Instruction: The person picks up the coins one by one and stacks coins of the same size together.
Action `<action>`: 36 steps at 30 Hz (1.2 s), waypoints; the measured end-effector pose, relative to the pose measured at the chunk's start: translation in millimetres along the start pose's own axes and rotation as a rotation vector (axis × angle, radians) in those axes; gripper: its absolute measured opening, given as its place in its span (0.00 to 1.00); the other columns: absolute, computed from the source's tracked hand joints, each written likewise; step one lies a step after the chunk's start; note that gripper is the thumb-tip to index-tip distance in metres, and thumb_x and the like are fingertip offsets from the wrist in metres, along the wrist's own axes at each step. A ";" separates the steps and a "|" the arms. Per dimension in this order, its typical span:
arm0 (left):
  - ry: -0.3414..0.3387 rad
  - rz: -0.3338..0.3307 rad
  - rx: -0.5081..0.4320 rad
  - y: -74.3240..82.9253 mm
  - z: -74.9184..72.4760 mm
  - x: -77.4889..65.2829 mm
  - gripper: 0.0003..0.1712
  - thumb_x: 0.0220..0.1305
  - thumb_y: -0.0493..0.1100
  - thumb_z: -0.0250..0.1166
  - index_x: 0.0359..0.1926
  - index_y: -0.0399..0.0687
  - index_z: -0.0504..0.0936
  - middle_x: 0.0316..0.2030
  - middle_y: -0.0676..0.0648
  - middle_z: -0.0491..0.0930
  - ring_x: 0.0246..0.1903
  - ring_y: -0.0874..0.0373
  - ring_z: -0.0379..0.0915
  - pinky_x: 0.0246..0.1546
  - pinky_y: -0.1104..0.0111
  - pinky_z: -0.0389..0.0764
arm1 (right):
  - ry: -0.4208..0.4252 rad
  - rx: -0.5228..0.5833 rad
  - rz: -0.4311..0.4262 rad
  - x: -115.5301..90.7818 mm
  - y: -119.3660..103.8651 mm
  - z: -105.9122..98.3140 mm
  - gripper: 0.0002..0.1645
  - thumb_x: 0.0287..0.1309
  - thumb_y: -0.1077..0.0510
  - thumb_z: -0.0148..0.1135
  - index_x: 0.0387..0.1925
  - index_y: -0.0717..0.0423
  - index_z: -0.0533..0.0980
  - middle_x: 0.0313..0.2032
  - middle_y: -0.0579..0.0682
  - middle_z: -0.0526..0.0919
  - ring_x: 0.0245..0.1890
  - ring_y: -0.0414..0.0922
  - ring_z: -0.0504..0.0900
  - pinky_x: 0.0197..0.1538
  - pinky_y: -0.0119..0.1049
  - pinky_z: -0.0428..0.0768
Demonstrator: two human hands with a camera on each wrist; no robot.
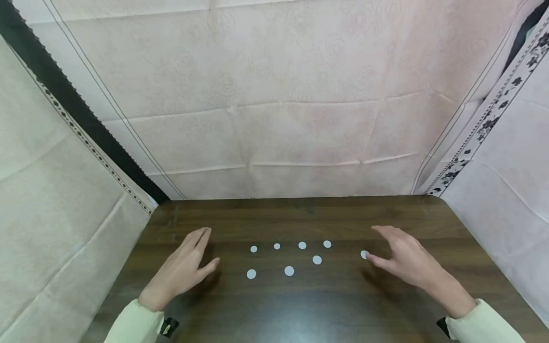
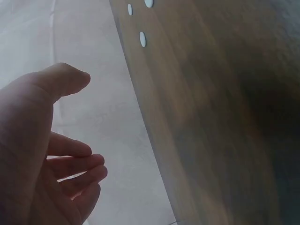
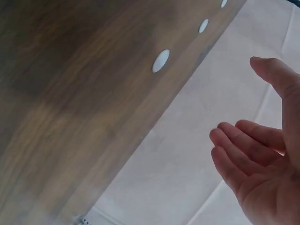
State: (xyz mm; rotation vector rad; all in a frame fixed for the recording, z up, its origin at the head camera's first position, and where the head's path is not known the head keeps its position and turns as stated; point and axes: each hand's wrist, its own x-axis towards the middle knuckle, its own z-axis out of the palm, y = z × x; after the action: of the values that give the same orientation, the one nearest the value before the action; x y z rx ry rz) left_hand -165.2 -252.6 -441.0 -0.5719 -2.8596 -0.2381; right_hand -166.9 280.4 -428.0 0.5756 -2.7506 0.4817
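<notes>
Several small white discs lie spread on a dark wooden table (image 1: 300, 305). In the head view, four form a back row, among them a disc (image 1: 302, 245) near the middle, and others sit in front, such as the disc (image 1: 251, 274) at the front left. My left hand (image 1: 182, 269) is held over the table left of the discs, thumb apart from relaxed fingers, holding nothing. My right hand (image 1: 407, 259) hovers on the right side with nothing in it. Its thumb partly hides the rightmost disc (image 1: 363, 254) in the head view. The right wrist view shows a disc (image 3: 161, 61) beyond that hand.
A pale cloth (image 1: 274, 119) hangs behind the table's back edge. Further cloths hang along the left (image 1: 64, 228) and right sides, the right one with a dark floral border (image 1: 486, 121). A dark gap (image 1: 86, 109) runs between the left and back cloths.
</notes>
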 end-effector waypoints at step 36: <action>-0.181 0.101 -0.330 58.7 18.7 38.0 0.30 0.64 0.44 0.75 0.61 0.31 0.79 0.58 0.40 0.82 0.56 0.45 0.82 0.56 0.52 0.85 | -0.295 0.256 -0.167 41.2 -60.8 57.4 0.23 0.52 0.58 0.81 0.48 0.64 0.84 0.45 0.54 0.90 0.44 0.48 0.87 0.47 0.41 0.87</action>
State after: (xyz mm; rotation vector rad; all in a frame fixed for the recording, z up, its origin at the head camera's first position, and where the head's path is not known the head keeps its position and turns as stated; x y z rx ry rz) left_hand -179.5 -181.7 -443.1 -0.8351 -2.9712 -0.6817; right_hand -189.0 192.5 -449.7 1.0026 -2.8973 0.7702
